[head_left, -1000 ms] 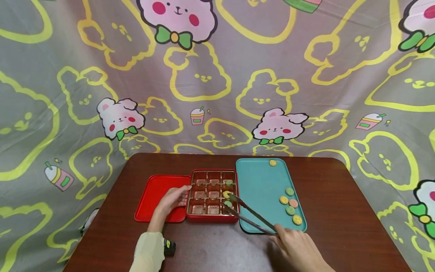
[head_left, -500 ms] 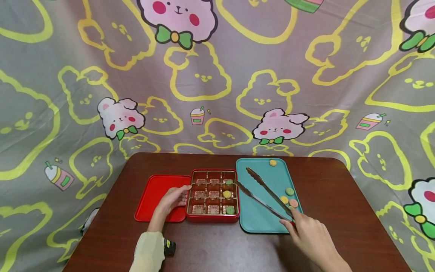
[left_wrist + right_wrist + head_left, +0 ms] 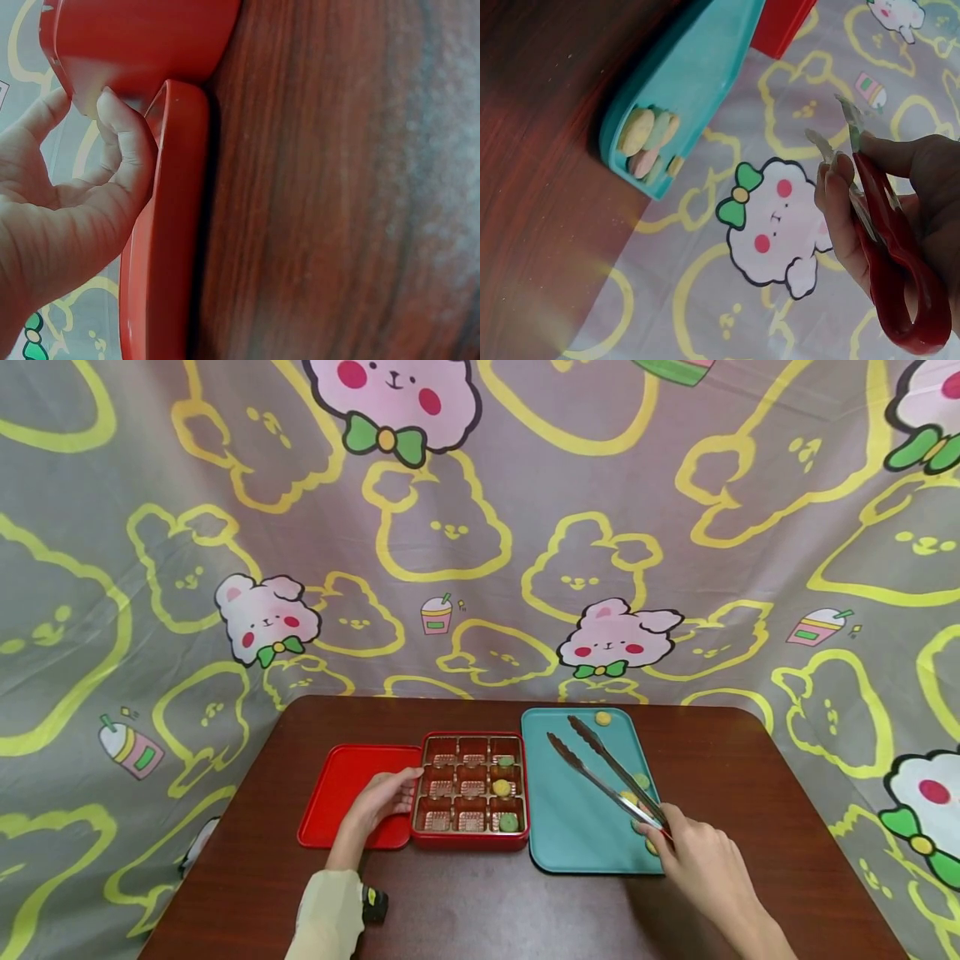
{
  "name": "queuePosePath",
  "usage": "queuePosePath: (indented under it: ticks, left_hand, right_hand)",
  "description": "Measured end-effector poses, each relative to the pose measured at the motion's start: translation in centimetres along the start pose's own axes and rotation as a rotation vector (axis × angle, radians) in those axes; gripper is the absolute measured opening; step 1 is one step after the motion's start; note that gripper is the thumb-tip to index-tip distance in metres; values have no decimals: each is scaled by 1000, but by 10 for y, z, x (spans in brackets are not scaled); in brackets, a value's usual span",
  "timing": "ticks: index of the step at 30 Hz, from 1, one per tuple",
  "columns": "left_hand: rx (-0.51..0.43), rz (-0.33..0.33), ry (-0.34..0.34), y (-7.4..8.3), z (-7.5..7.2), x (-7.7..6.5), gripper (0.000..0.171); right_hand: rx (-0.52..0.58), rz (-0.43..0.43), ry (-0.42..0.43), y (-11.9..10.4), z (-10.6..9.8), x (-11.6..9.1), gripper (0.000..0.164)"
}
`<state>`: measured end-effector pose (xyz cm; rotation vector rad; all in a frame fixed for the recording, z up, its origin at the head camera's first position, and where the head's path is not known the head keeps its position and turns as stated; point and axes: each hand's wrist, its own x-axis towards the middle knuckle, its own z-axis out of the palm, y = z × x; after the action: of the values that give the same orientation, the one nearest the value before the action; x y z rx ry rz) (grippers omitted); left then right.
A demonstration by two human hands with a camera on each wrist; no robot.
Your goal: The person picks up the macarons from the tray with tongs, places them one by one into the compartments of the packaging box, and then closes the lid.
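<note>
My left hand [image 3: 386, 797] holds the left side of the red compartment box [image 3: 471, 842]. In the left wrist view, curled fingers press its wall and another digit touches its rim. Along the box's right column sit a green macaron [image 3: 506, 761] at the back, a yellow one [image 3: 501, 787] midway and a green one [image 3: 508, 822] in front. My right hand [image 3: 705, 860] grips red-handled metal tongs [image 3: 588, 774], arms spread with nothing between the tips, over the teal tray [image 3: 562, 843]. Yellow [image 3: 635, 131] and pink macarons [image 3: 642, 161] cluster in the tray, partly hidden in the head view.
A red lid-like tray [image 3: 352, 785] lies left of the box, under my left hand. One yellow macaron [image 3: 602, 718] is at the teal tray's far edge, close to the tong tips. Patterned cloth [image 3: 450, 543] hangs behind the brown table [image 3: 450, 910].
The tongs have let go of the green macaron in the box's front right compartment. They have moved right, over the teal tray, and spread apart. My left hand has stayed put.
</note>
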<state>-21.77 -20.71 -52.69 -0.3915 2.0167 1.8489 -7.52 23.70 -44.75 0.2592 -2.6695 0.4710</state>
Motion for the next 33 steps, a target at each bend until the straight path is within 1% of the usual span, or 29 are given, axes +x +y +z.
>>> queuePosePath:
  ticks: [4,10,13,19,33]
  left_hand:
    - [-1,-2,3,0,0,0,34]
    - [-9,-1,1,0,0,0,34]
    - [-10,1,-3,1,0,-1,34]
    - [-13,9,-15,0,0,-1,34]
    - [-19,5,-2,-1,0,0,34]
  right_hand:
    - [6,9,5,8,2,4,33]
    - [13,79,-44,19,4,10,30]
    - [8,81,-55,25,5,12,28]
    - [-3,61,-32,31,8,13,29]
    - [18,76,33,42,21,15,25]
